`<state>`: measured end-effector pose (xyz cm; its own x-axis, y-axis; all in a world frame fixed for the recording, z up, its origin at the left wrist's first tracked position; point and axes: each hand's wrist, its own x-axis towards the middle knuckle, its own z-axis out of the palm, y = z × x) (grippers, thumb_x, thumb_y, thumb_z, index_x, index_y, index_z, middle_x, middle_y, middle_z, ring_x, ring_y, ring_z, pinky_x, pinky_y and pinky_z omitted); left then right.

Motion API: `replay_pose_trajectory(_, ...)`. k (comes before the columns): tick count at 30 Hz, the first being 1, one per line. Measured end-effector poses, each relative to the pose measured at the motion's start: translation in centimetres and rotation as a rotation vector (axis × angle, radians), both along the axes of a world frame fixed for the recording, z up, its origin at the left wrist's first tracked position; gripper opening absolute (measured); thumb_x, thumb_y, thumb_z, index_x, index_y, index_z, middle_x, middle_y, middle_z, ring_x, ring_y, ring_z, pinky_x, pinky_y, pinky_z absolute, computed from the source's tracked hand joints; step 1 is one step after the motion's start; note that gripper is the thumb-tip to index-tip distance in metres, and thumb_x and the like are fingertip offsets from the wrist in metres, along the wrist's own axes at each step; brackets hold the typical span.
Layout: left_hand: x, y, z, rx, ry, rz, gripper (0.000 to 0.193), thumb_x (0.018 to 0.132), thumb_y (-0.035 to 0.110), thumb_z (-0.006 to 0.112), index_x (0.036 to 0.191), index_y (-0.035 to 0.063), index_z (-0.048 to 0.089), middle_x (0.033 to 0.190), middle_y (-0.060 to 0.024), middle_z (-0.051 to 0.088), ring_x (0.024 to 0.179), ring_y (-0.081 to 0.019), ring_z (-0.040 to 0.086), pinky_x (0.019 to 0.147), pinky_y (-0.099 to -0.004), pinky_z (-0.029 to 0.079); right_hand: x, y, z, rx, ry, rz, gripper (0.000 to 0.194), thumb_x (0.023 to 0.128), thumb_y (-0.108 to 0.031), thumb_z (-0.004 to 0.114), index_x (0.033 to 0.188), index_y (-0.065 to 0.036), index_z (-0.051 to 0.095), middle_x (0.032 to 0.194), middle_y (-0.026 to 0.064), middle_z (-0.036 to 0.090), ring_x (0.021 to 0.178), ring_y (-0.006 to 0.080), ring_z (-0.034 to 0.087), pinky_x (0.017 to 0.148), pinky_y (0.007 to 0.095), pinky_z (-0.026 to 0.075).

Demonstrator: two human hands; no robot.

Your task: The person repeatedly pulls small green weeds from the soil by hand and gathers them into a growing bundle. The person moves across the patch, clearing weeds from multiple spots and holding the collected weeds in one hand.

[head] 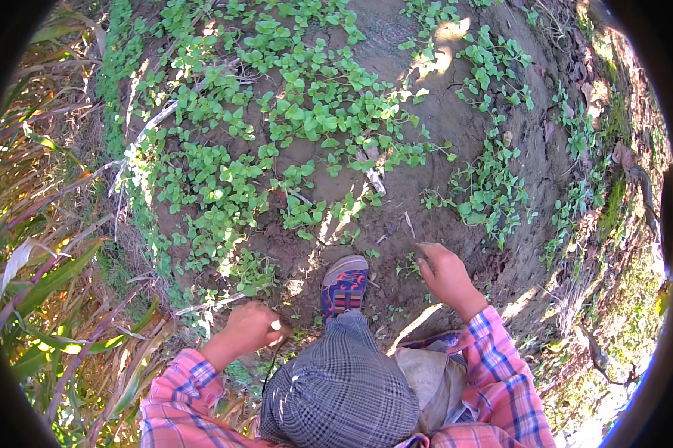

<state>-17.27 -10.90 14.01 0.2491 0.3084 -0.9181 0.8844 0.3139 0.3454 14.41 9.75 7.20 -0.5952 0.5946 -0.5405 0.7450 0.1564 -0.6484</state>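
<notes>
My right hand (449, 278) reaches over bare soil, thumb and forefinger slightly apart, with nothing visible between them. Just beside its fingertips a small green seedling (408, 265) grows from the ground. My left hand (256, 325) is low on the left, its fingers curled and partly hidden from above. A thin dark curved strand (271, 367) runs down below it; whether the hand grips it cannot be made out. Between the hands a patterned shoe (345, 284) rests on the soil. Broad-leaved low green plants (314, 115) spread over the ground ahead.
Dry and green maize-like leaves (51, 280) crowd the left side. A pale dry stick (151, 123) lies among the plants, and a short wood piece (374, 178) sits nearer. Another plant patch (490, 190) grows at right, before a mossy, littered strip (614, 196). Checked cloth (342, 386) covers my knee.
</notes>
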Motion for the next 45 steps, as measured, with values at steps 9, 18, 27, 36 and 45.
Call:
replay_pose_trajectory(9, 4.0, 3.3, -6.5, 0.326, 0.849, 0.276, 0.091, 0.077, 0.04, 0.066, 0.139, -0.0035, 0.016, 0.145, -0.0148, 0.017, 0.124, -0.0346, 0.031, 0.088, -0.0428, 0.045, -1.6, 0.1, -0.4, 0.031, -0.035, 0.105, 0.028, 0.08, -0.012, 0.053, 0.106, -0.001, 0.058, 0.092, 0.0194, 0.059, 0.087, 0.0372, 0.057, 0.078, 0.0429, 0.046)
replay_pose_trajectory(18, 2.1, 1.6, -7.4, 0.104, 0.982, 0.773, 0.054, 0.089, 0.039, 0.051, 0.119, -0.0045, 0.036, 0.107, -0.0229, 0.055, 0.085, -0.0375, 0.062, 0.076, -0.0437, 0.05, -1.3, 0.1, -1.3, 0.07, -0.068, 0.106, 0.026, 0.081, -0.014, 0.054, 0.103, -0.002, 0.058, 0.091, 0.0186, 0.059, 0.085, 0.0368, 0.058, 0.075, 0.0444, 0.047)
replay_pose_trajectory(27, 0.2, 0.2, -7.5, 0.172, 0.714, 0.589, 0.032, 0.091, 0.032, 0.043, 0.097, 0.0047, 0.059, 0.088, -0.0201, 0.064, 0.085, -0.0371, 0.061, 0.074, -0.0473, 0.046, -1.2, -0.5, -1.0, 0.059, -0.066, 0.095, 0.026, 0.081, -0.016, 0.054, 0.103, -0.004, 0.058, 0.091, 0.0173, 0.06, 0.086, 0.0364, 0.059, 0.075, 0.0453, 0.048)
replay_pose_trajectory(36, 0.3, 6.4, -5.1, 0.344, 0.337, 0.851, 0.028, 0.09, 0.031, 0.05, 0.093, 0.003, 0.052, 0.088, -0.0195, 0.059, 0.077, -0.0373, 0.057, 0.068, -0.0447, 0.045, -1.5, -0.7, 0.1, 0.061, -0.097, 0.111, 0.026, 0.082, -0.015, 0.053, 0.105, -0.003, 0.058, 0.09, 0.0171, 0.06, 0.086, 0.0354, 0.058, 0.075, 0.045, 0.048)
replay_pose_trajectory(45, -4.7, 13.8, -9.9, 0.627, 0.932, -0.046, 0.073, 0.08, 0.024, 0.061, 0.138, -0.0009, 0.023, 0.135, -0.0211, 0.036, 0.082, -0.0225, 0.059, 0.066, -0.0354, 0.048, -0.7, -0.8, 0.3, 0.113, -0.099, 0.097, 0.026, 0.081, -0.015, 0.055, 0.103, -0.004, 0.059, 0.089, 0.0166, 0.06, 0.083, 0.0355, 0.059, 0.074, 0.0449, 0.048)
